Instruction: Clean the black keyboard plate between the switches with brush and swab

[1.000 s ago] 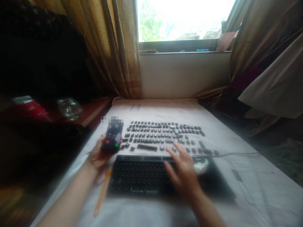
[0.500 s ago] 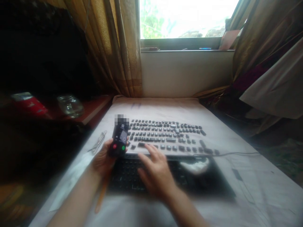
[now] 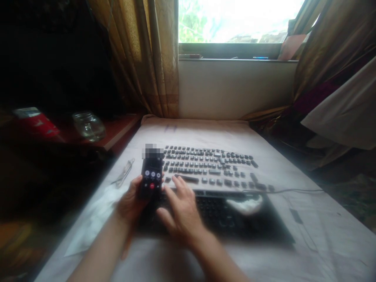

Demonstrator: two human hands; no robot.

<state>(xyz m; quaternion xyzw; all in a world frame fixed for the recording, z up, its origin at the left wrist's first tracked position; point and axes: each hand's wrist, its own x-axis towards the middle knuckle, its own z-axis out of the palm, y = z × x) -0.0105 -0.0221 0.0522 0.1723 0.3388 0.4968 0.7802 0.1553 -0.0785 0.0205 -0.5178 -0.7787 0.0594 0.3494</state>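
My left hand (image 3: 131, 199) is closed around a dark smartphone (image 3: 152, 178), held upright with a call screen lit: several white round buttons and one red. My right hand (image 3: 182, 211) hovers with fingers apart just right of the phone and holds nothing. Below both hands lies a black keyboard base (image 3: 211, 211) with its keys off in part; the hands hide its left side. A white crumpled wad (image 3: 246, 205) rests on its right part. Beyond it, loose black keycaps (image 3: 214, 172) are laid out in rows on the pale cloth.
The cloth-covered table (image 3: 323, 235) carries a black cable (image 3: 302, 190) at right, a thin clear item (image 3: 126, 172) and a white sheet (image 3: 94, 219) at left. A glass jar (image 3: 89, 127) and red can-like container (image 3: 37, 124) stand on a side shelf. Curtains (image 3: 141, 58) flank the window.
The phone screen went from a red and a green button to in-call controls with one red button. My right hand moved left, closer to the phone. The view shifted slightly.
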